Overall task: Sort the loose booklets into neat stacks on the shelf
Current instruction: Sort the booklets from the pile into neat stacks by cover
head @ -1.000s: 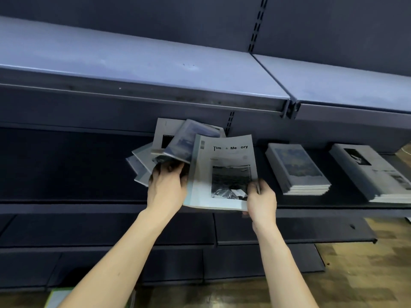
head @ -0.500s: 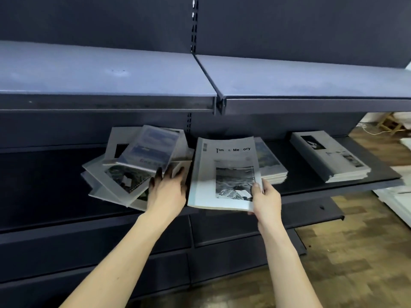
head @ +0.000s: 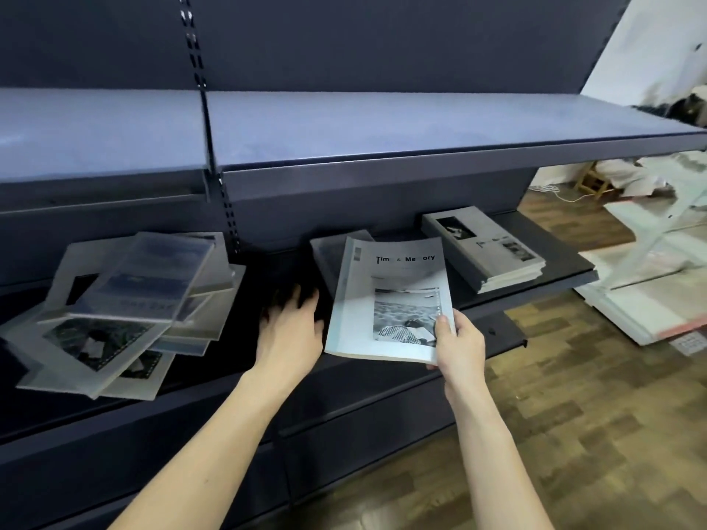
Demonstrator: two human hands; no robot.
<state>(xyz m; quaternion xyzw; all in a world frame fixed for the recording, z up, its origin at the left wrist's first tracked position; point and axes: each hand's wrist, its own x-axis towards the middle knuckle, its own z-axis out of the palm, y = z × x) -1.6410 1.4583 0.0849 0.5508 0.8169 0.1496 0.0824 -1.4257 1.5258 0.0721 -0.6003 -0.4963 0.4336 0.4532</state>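
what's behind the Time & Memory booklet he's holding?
A neat stack on the shelf, only its left edge and back corner showing. The booklet, pinched by the right hand, covers the rest, so its cover can't be read.

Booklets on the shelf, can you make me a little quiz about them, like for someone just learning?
1. True or false: the right hand pinches the "Time & Memory" booklet at its lower right corner.
2. What is the left hand doing? A) gripping a booklet B) lying open on the dark shelf, holding nothing C) pointing at the floor
3. Fill in: the messy pile of loose booklets lies to the ____ of the left hand.

Key
1. True.
2. B. Its fingers are spread in the gap between the pile and the held booklet.
3. Left. The neat stack is at the far right of the shelf.
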